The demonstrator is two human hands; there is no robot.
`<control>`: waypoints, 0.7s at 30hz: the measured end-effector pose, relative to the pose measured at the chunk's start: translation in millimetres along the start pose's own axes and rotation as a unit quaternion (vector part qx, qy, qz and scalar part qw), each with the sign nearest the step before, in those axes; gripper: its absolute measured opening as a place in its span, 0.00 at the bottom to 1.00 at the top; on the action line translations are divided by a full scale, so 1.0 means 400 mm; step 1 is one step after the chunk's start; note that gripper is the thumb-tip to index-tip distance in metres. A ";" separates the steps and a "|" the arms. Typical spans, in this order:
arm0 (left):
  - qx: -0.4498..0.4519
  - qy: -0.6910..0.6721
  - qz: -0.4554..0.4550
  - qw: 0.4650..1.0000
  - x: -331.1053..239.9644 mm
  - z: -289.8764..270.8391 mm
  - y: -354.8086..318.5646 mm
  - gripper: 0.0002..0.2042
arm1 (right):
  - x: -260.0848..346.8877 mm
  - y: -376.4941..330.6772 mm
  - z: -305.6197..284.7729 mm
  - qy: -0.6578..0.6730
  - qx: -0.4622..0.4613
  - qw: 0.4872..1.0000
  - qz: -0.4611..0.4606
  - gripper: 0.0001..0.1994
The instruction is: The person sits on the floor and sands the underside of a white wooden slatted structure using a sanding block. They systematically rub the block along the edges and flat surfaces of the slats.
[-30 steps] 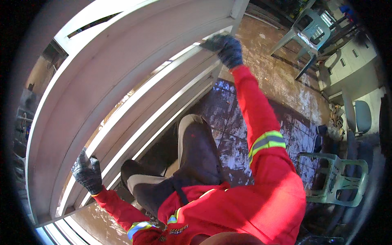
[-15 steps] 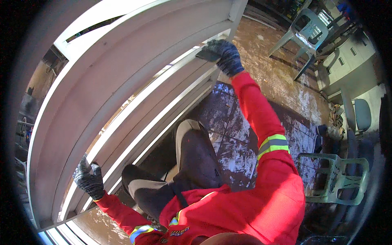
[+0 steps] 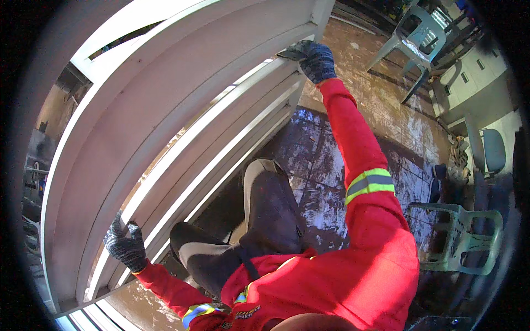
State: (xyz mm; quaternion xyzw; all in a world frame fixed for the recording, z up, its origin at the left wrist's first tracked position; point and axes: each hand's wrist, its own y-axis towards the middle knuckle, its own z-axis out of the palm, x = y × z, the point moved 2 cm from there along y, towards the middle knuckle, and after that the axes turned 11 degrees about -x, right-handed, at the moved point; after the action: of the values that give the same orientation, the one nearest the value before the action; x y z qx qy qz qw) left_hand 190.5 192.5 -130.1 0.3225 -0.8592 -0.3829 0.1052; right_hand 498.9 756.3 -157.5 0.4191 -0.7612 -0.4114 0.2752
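Note:
A large white slatted wooden panel [image 3: 149, 124], made of several long slats, stands tilted across the left of the view. My left hand [image 3: 126, 245], in a grey knit glove, grips the lower-left end of one white slat [image 3: 165, 165]. The fingers pass behind the slat's edge and the thumb stays on the near side. At the other end of the slat, close to the panel's upper right frame, my right hand [image 3: 317, 62] is closed on a folded dark grey sheet that looks like sandpaper [image 3: 292, 53]. The sheet lies against the slat; part of it is hidden under the gloved fingers.
Below me is a tiled floor [image 3: 317, 182] smeared with white. A plastic chair [image 3: 417, 41] stands at the upper right, another chair [image 3: 458, 237] at the lower right. A pale drawer cabinet [image 3: 472, 83] lies beyond them. My bent knees [image 3: 268, 193] are close to the panel.
My right hand has slid up and right along the slat with the sandpaper, toward the panel's end frame. My left hand keeps its hold; the whole view has shifted slightly.

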 end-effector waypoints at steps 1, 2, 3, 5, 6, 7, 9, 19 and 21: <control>-0.005 0.000 0.003 1.000 -0.003 0.003 0.002 0.20 | 0.002 0.009 0.004 -0.005 0.011 1.000 -0.004 0.16; 0.004 0.004 -0.001 1.000 -0.003 0.003 0.002 0.20 | 0.000 0.018 0.003 0.003 0.019 1.000 -0.001 0.17; 0.014 0.007 -0.004 1.000 -0.002 0.000 0.000 0.20 | 0.010 0.005 0.002 0.013 0.032 0.999 0.009 0.17; 0.018 0.012 -0.025 0.999 0.001 -0.020 -0.003 0.20 | 0.121 0.012 -0.029 0.071 0.055 0.995 0.039 0.17; 0.007 0.013 -0.023 1.000 0.002 -0.018 -0.009 0.20 | 0.105 0.018 -0.026 0.091 0.035 0.995 0.033 0.17; -0.003 0.009 -0.016 1.000 0.007 -0.014 -0.009 0.20 | 0.070 0.023 -0.026 0.106 0.013 0.994 0.031 0.17; -0.012 0.001 -0.001 1.000 0.007 -0.007 -0.003 0.20 | 0.026 0.047 -0.022 -0.036 0.059 0.996 0.055 0.20; 0.001 0.018 0.001 1.000 0.001 -0.009 -0.004 0.20 | 0.107 0.043 -0.035 -0.029 0.040 0.999 -0.008 0.15; -0.009 0.000 0.004 1.000 0.002 -0.007 -0.009 0.20 | 0.127 0.080 -0.025 -0.105 0.110 0.988 0.041 0.15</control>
State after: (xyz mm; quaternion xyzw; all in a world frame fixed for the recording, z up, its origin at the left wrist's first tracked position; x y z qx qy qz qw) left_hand 192.8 188.5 -131.0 0.3179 -0.8569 -0.3905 0.1098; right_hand 468.1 718.4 -121.0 0.3699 -0.8428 -0.3556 0.1624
